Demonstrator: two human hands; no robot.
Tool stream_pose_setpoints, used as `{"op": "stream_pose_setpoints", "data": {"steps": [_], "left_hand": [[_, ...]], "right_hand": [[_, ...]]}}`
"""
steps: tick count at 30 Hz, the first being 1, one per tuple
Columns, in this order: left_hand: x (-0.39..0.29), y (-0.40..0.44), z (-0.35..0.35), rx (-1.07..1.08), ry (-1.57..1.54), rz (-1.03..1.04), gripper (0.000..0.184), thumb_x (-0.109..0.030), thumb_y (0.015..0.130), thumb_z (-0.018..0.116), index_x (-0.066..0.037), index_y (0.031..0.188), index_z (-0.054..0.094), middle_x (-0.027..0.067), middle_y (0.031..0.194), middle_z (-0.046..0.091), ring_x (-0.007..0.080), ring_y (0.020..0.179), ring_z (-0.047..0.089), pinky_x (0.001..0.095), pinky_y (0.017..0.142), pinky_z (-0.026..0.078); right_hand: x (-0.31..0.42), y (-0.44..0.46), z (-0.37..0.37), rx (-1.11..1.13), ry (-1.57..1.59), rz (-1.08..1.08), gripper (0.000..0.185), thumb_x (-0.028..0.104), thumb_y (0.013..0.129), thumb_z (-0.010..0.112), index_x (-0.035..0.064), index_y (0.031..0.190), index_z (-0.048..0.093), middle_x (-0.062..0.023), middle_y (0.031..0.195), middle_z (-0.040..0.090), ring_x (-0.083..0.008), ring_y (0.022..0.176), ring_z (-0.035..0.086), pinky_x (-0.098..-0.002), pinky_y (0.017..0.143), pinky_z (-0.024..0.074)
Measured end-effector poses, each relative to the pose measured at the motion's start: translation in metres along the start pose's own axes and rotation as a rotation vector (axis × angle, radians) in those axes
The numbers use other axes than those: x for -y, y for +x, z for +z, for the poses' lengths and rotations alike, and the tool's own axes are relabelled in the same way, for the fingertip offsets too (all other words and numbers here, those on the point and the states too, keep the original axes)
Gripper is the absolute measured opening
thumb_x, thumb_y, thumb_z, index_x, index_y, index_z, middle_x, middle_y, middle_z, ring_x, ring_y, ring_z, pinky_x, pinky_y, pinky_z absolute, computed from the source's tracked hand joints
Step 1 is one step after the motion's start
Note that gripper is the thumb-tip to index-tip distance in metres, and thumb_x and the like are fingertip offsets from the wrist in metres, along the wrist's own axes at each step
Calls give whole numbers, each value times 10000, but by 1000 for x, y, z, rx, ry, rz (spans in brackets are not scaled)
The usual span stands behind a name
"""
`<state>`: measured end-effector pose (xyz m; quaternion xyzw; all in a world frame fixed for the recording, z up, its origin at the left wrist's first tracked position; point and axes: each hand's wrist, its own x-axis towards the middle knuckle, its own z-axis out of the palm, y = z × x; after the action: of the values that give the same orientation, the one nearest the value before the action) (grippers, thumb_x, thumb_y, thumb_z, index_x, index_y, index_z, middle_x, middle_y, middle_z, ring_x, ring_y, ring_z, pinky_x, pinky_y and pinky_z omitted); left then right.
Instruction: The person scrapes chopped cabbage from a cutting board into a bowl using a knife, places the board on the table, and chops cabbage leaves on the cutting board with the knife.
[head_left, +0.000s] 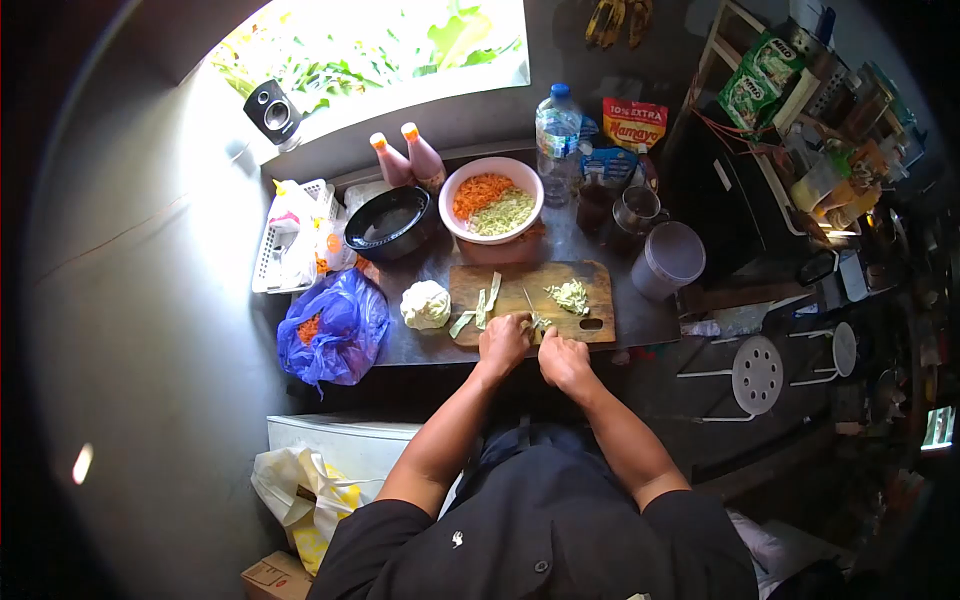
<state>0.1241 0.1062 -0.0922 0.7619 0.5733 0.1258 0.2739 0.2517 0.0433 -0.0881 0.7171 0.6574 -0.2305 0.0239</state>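
Both hands are over the front edge of a wooden cutting board. My left hand is closed at the board's front, by small pale green pieces; what its fingers press is too small to name. Just right of it, my right hand is closed by a knife, whose thin blade points away from me; the handle is hidden. Chopped pale shreds lie in a pile on the board's right. Pale green strips rest on its left. A white cabbage-like head sits left of the board.
Behind the board stands a pink bowl of orange and green shreds, beside a black bowl. A blue plastic bag lies at the table's left. A water bottle and a lidded container stand to the right.
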Motion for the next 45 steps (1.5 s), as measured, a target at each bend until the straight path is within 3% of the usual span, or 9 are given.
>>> {"op": "stream_pose_setpoints", "data": {"steps": [7,13,16,20,23,24,27,37,45], "left_hand": [[1,5,-2,14,-29,-30,286,-223,837,678,-147,1103,750,212,932,717,392,897,693,484,799,555],[15,10,9,19,-192,-9,264,-205,816,673,-75,1040,720,223,845,705,398,841,687,480,773,539],[20,15,21,-4,-207,-11,239,-192,801,677,-62,1001,666,246,855,692,418,862,673,498,819,514],[18,22,22,60,-188,-101,249,-221,797,675,-71,994,655,240,950,694,418,967,653,514,853,488],[26,22,37,21,-327,-189,250,-240,805,674,-79,997,660,195,969,704,392,989,642,510,864,471],[26,18,41,-98,-245,-119,228,-198,824,697,-49,991,657,147,785,706,266,730,697,411,683,520],[22,15,40,-22,-326,-209,228,-236,828,675,-98,1009,673,124,870,674,328,933,603,489,847,442],[27,10,38,-22,-386,-137,126,-183,852,707,-94,938,686,65,691,606,239,763,578,434,695,407],[28,9,42,-80,-427,-42,118,-156,842,714,-61,893,665,92,623,574,264,597,562,440,585,396]], "right_hand": [[-8,10,9,26,19,3,286,113,897,571,-41,1125,491,-237,921,732,-363,897,735,-470,790,573],[-15,-15,16,-13,-63,-72,295,78,894,564,-55,1147,491,-208,872,735,-341,812,742,-446,705,589],[-37,-32,25,-116,-156,-124,484,94,869,587,-101,1291,450,-176,826,731,-305,753,743,-452,643,584],[-57,-26,20,-176,-203,-109,442,88,869,588,-92,1260,487,-170,810,726,-310,735,738,-451,635,580],[-62,-14,10,-109,-114,-18,596,105,857,590,-142,1369,409,-229,849,714,-369,782,724,-494,686,570],[-58,-11,7,-132,-58,-9,543,120,867,580,-123,1330,436,-235,858,713,-384,792,720,-502,698,566],[-38,-9,2,-179,61,10,258,157,890,554,-20,1068,497,-249,866,709,-419,827,708,-540,737,553],[-7,-22,-7,-82,2,-59,258,102,876,564,-26,1095,511,-212,844,730,-352,821,739,-457,715,587],[4,-13,16,-90,-90,34,238,136,902,582,15,1095,512,-134,783,744,-264,733,752,-420,627,594]]}}
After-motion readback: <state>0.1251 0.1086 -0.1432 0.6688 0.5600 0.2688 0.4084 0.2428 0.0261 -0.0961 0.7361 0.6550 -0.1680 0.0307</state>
